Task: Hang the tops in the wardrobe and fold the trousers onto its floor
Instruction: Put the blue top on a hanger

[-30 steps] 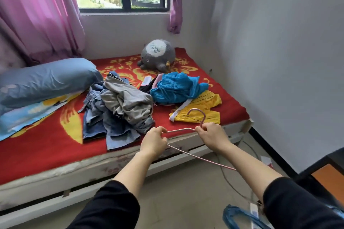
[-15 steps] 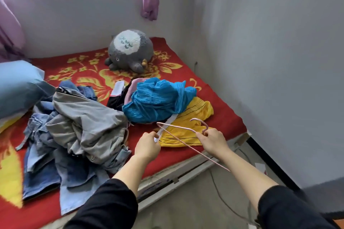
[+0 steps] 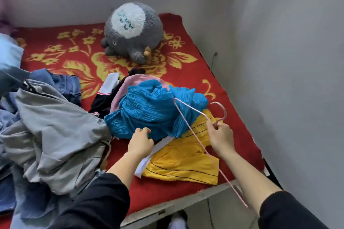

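A crumpled blue pleated top (image 3: 152, 109) lies mid-bed, on a yellow garment (image 3: 184, 158) with black stripes. My left hand (image 3: 140, 141) pinches the blue top's near edge. My right hand (image 3: 221, 136) grips a thin pink wire hanger (image 3: 189, 128) just below its hook; the hanger slants over the blue and yellow clothes. Grey trousers (image 3: 54, 126) and blue jeans (image 3: 67, 83) are heaped at the left. A black, pink and white garment (image 3: 111, 93) shows behind the blue top. The wardrobe is out of view.
The bed has a red blanket (image 3: 188, 72) with yellow flowers. A grey plush toy (image 3: 133, 29) sits at the back. A blue pillow (image 3: 9, 52) is at the far left. A grey wall (image 3: 288, 80) runs close along the right; the bed's front edge (image 3: 186, 202) is below my arms.
I moved closer over the bed. My left hand let go of the hanger and took hold of the blue top's edge. My right hand keeps the hanger, now held over the clothes.
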